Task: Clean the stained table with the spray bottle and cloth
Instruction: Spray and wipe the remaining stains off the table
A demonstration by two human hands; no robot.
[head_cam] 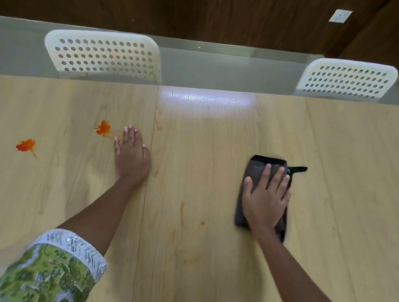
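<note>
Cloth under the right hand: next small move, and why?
Probably slide the cloth left toward the faint orange streak near the table's middle. The right hand already presses flat on the cloth, and that streak is the nearest stain. The bigger orange splats lie further left, beside the left hand, which rests flat on the table.

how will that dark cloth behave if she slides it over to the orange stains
The dark cloth, lying folded flat under the right hand, looks soft, so it may bunch unless pressed. It probably glides easily on the smooth table. Its loose tab may trail.
</note>
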